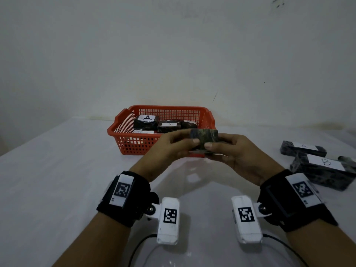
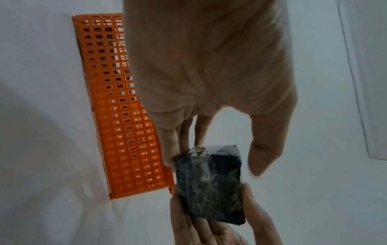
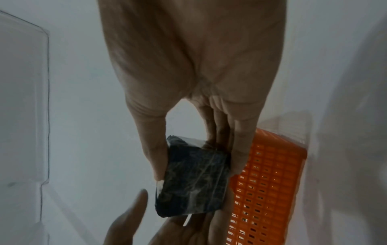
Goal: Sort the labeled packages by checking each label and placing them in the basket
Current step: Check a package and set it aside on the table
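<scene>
Both hands: left hand point(image 1: 169, 145) and right hand point(image 1: 231, 151) pinch one dark package point(image 1: 204, 140), mid-frame.
step: label check; no label visible.
next: turn it, read, then basket point(image 1: 123, 130).

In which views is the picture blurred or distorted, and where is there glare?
Head view: dim, even light; the held package is slightly motion-blurred; a soft reflection lies on the table. Left wrist view: strong wide-angle bending of the basket; glare on the package's wrap. Right wrist view: dim, the left hand blurred.
</scene>
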Demonstrator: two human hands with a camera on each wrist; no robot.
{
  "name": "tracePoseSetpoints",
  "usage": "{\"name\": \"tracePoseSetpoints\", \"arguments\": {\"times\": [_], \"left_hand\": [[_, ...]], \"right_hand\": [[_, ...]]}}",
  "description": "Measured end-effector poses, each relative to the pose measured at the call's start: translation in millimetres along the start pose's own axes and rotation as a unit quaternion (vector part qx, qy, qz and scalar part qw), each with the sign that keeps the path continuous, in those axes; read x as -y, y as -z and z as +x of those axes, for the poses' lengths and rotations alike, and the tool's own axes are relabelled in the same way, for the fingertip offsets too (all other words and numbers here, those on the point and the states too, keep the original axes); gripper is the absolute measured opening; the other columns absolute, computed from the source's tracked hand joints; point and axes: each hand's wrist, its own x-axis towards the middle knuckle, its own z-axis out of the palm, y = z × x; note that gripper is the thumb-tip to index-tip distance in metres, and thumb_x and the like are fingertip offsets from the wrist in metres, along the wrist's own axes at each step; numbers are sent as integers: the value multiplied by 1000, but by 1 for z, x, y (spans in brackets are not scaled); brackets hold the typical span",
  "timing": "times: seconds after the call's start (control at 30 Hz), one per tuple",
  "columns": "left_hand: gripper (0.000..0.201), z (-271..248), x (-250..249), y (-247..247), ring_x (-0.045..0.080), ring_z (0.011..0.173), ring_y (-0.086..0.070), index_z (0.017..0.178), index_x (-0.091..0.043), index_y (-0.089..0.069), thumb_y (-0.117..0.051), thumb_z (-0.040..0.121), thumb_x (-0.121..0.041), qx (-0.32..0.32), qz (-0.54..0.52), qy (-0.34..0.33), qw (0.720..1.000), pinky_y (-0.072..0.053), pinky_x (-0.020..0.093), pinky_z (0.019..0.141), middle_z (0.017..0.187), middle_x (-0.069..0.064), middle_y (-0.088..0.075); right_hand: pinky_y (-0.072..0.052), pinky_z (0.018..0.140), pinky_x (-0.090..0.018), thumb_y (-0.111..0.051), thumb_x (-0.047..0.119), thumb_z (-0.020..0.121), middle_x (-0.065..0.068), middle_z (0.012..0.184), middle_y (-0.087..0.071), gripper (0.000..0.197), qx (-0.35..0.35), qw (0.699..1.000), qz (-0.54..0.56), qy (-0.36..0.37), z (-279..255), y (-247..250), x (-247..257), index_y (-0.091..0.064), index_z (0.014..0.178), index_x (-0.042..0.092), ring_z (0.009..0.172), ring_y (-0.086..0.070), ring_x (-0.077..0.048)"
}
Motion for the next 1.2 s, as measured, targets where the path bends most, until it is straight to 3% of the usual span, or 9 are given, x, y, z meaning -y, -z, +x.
{"name": "tracePoseSetpoints", "arguments": {"times": [0.13, 0.27, 0.43, 0.57, 0.7, 0.83, 0.97, 1.07, 1.2], "left_hand": [[29, 3, 3, -2, 23, 113, -72, 125, -10, -69, -65, 98, -18, -48, 20, -3, 999, -53, 49, 106, 118, 7, -76], [32, 3, 4, -3, 23, 113, -72, 125, -10, -69, -68, 94, -19, -46, 16, 0, 999, -54, 46, 105, 119, 8, -76], [30, 1, 1, -3, 21, 114, -72, 126, -10, -68, -65, 97, -17, -44, 12, -5, 999, -56, 38, 102, 119, 6, -76], [39, 0, 1, -1, 22, 117, -70, 131, -9, -65, -69, 95, -21, -33, -4, 2, 999, -53, 44, 107, 124, 7, -74], [42, 0, 0, 0, 16, 114, -71, 131, -14, -66, -74, 90, -17, -46, 54, -2, 997, -52, 45, 107, 120, 2, -75], [53, -2, -2, 0, 11, 116, -70, 132, -17, -64, -79, 83, -5, -53, 83, -18, 995, -55, 42, 104, 122, -2, -74], [62, -3, -3, -1, 10, 118, -69, 130, -21, -60, -80, 78, 6, -37, 65, -36, 997, -57, 34, 99, 127, -2, -71], [58, -2, -3, -2, 13, 120, -68, 135, -20, -58, -79, 82, -7, -24, 30, -23, 999, -58, 36, 98, 129, -1, -71], [41, -1, -4, -4, 14, 108, -74, 132, -14, -63, -72, 92, -21, -59, 53, -17, 997, -60, 35, 96, 118, 2, -76]], "right_hand": [[-57, 101, -36, -78, 21, 74, -15, 115, -79, 47, 7, 1000, -9, -4, 1, 1, -1, -73, 117, 3, 113, -74, -27], [-57, 102, -39, -76, 37, 77, -16, 116, -78, 55, -16, 1000, -23, -4, 3, 2, -3, -74, 118, 1, 115, -73, -30], [-59, 100, -36, -78, 27, 75, -15, 112, -79, 50, -13, 1000, -15, 13, 3, 0, -3, -74, 117, 2, 110, -75, -28], [-60, 97, -32, -81, 20, 72, -14, 111, -80, 44, -13, 999, -17, 27, 3, 1, -5, -74, 113, 6, 110, -76, -28], [-55, 105, -41, -83, 18, 72, -13, 115, -79, 47, -9, 999, -35, 33, 0, 3, -2, -75, 118, 10, 114, -74, -29], [-61, 94, -33, -71, 28, 84, -9, 113, -80, 41, 18, 1000, -17, -9, -3, -2, 4, -73, 120, 8, 108, -76, -25], [-62, 91, -38, -68, 30, 95, -15, 110, -80, 35, -22, 999, -9, -48, -1, 0, 4, -75, 116, 3, 100, -76, -28], [-63, 91, -38, -70, 18, 95, -13, 110, -80, 28, -37, 999, -29, -22, -1, 1, 1, -73, 119, 4, 102, -77, -28], [-62, 94, -39, -76, 10, 88, -11, 115, -80, 40, -34, 999, -39, 1, -2, 0, -1, -68, 128, 8, 107, -77, -28]]}}
